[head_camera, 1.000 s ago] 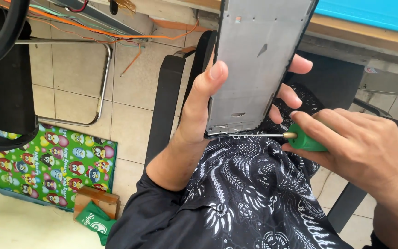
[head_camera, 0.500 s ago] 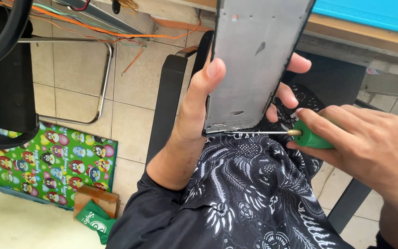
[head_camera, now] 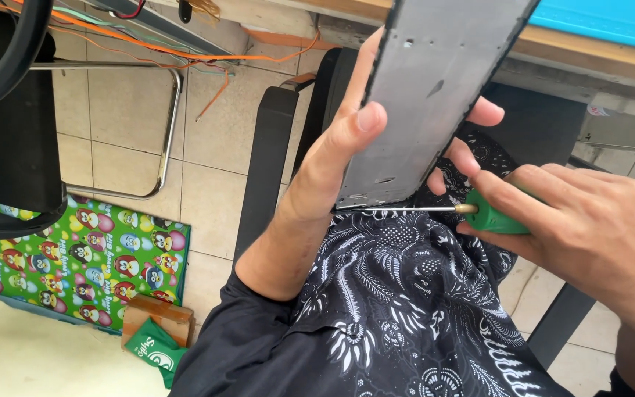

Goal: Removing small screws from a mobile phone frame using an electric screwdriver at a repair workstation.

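Tiled floor point(head_camera: 112, 154) showing below. Left hand point(head_camera: 332, 158) is gripping grey metal panel point(head_camera: 424, 95) upright over the lap, steadying it; right hand point(head_camera: 589, 235) is clenching green-handled screwdriver point(head_camera: 472, 212), tip reaching the panel's bottom edge.

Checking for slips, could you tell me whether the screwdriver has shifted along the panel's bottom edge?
No. The screwdriver in the right hand lies level under the grey panel, tip near its lower left corner, as before.
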